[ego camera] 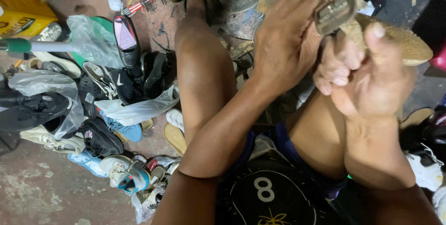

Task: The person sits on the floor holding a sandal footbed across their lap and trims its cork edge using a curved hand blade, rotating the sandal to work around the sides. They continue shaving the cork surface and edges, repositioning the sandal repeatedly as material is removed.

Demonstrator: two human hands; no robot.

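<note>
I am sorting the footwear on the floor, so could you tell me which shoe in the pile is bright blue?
The blue sneaker, lying beside the clear plastic bag; the shoes around it are black, white or tan.

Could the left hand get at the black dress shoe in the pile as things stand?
Probably not at once: the left hand is closed on a metal tool against the tan sole, raised over the knees. The black dress shoe lies uncovered on the floor, far left.

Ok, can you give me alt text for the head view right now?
Seen from above, a seated person's left hand and right hand grip a tan shoe sole, the left pressing a grey metal tool on it. A pile of shoes and plastic bags lies on the floor to the left.
</note>
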